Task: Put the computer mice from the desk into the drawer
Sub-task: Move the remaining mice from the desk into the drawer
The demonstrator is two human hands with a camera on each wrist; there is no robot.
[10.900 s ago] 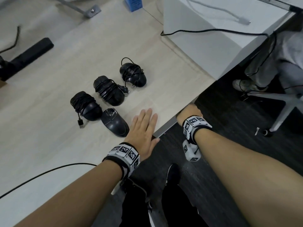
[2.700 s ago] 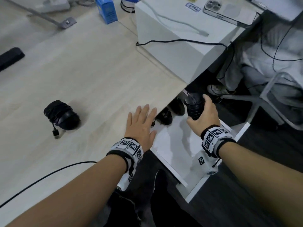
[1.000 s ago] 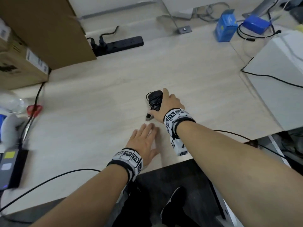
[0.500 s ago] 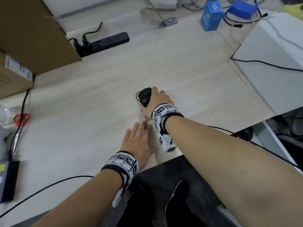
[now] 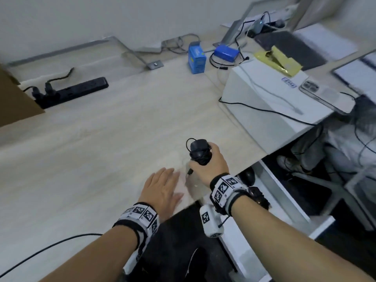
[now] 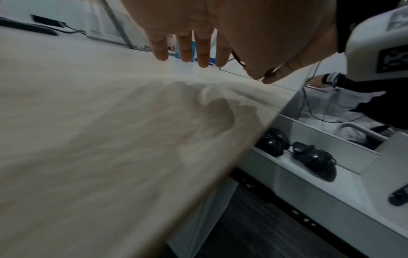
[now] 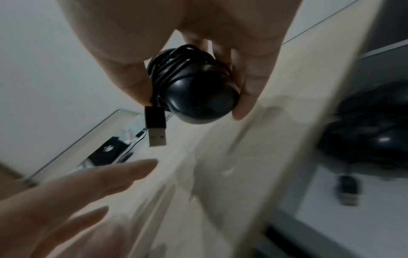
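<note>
- One black mouse point(image 5: 199, 152), cable wound round its body, clasped in the right hand point(image 5: 208, 162) above the near edge of the desk point(image 5: 101, 139); thumb on one side, fingers on the other.
- Flat on the desk just left of that mouse: left hand point(image 5: 161, 189), fingers straight, holding nothing.
- Only in the right wrist view: USB plug point(image 7: 155, 126) dangling free below the mouse point(image 7: 194, 87), clear of the desk surface.
- Only in the left wrist view: two more cable-wrapped mice point(image 6: 272, 142) point(image 6: 314, 161) lying side by side in the open white drawer point(image 6: 331, 148) under the desk's right corner.
- In the head view, those mice mostly hidden behind the right wrist; drawer point(image 5: 284, 200) pulled out below the desk edge.
- Against half a second earlier: mouse now lifted off the desk and carried nearer the drawer; then gripped low on the desk surface, farther from the edge.
- Left hand unchanged, still pressed flat at the desk's near edge.
- Against the earliest frame: four mice then on the desk, none left lying there now.
</note>
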